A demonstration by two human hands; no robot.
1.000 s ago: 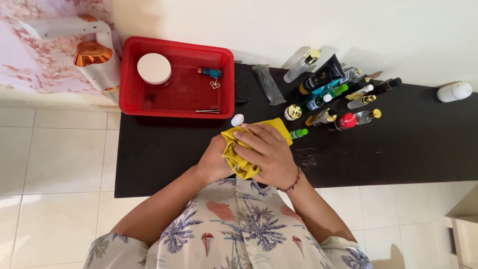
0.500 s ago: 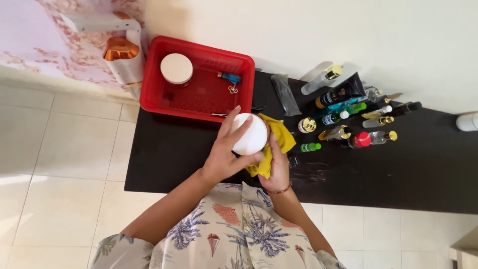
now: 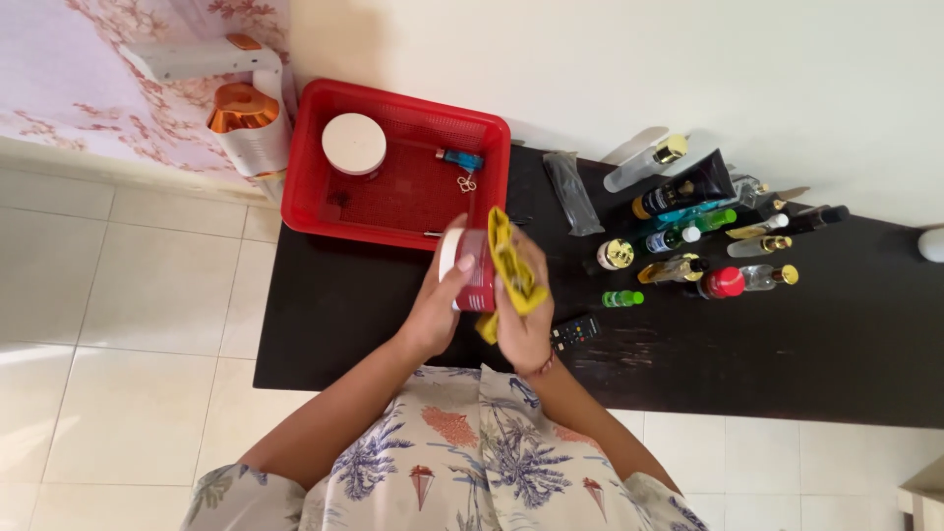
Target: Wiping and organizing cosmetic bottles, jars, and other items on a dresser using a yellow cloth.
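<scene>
Now L hand (image 3: 433,315) gripping red jar (image 3: 475,270), R hand (image 3: 521,315) clutching yellow cloth (image 3: 511,265) beside red basket (image 3: 393,211).

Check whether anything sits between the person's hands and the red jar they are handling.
Nothing visible does. The left hand grips the red jar directly, and the right hand presses a yellow cloth against its side. The cloth is the only thing between the right hand and the jar.
</scene>
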